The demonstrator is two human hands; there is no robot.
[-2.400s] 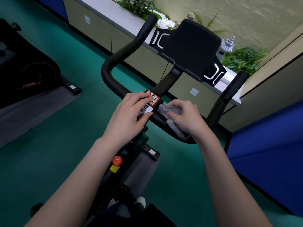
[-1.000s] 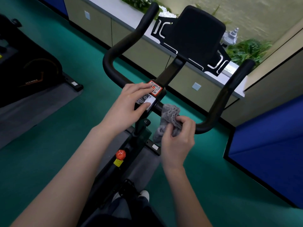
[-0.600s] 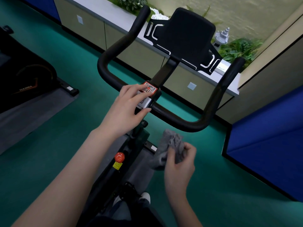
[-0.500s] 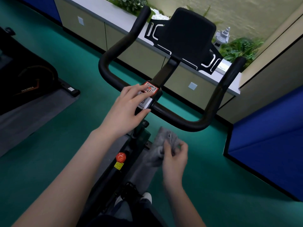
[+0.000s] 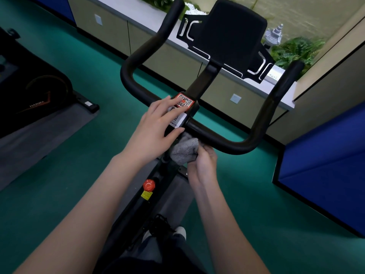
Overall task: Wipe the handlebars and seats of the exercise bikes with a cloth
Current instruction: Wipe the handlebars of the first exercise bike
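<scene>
Handlebars (image 5: 227, 141): crossbar runs left-right, dipping toward the right; both horns point up and away. Left hand (image 5: 156, 129) lies flat on the QR sticker (image 5: 184, 101) at the stem, fingers straight, slightly spread. Right hand (image 5: 203, 165) sits just under the crossbar, fingers curled round the bunched grey cloth (image 5: 184, 150). Cloth sticks out above them, beside the left thumb.

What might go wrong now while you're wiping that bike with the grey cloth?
1. The grey cloth is bunched in the right hand just below the handlebar, so it might skip the bar's tall ends.
2. The left hand rests on the QR sticker. That patch may go unwiped, or rubbing could lift the sticker's edge.
3. The red knob sits lower down the frame, and a dropping hand could bump it.
</scene>
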